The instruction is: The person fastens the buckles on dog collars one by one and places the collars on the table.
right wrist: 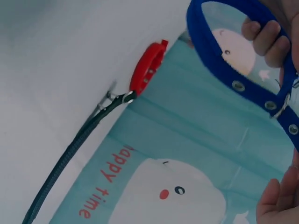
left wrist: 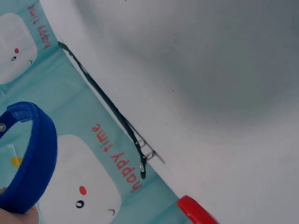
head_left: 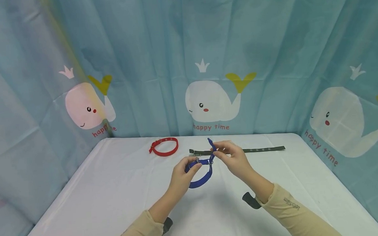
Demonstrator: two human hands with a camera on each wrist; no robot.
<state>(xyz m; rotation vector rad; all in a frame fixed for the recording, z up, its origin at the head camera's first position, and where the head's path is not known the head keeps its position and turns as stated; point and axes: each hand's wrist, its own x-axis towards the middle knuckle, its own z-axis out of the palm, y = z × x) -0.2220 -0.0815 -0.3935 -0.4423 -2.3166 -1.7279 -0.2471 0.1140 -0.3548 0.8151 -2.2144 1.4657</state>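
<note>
A blue collar (head_left: 201,182) with metal eyelets is bent into a loop and held above the table. My left hand (head_left: 181,174) pinches it on the left side, near its metal buckle. Between thumb and fingers, my right hand (head_left: 237,160) grips the strap's free end, which points upward. In the right wrist view, the eyeleted part of the blue collar (right wrist: 237,85) passes through a metal ring. The left wrist view has the loop of the blue collar (left wrist: 44,158) at its left edge, where only a little of a hand shows.
Toward the back of the white table (head_left: 116,193) lies a red collar (head_left: 166,153), closed in a loop. A dark green collar (head_left: 264,149) is stretched out behind my right hand, its buckle at the left end. Blue whale-print curtains (head_left: 154,62) border the table.
</note>
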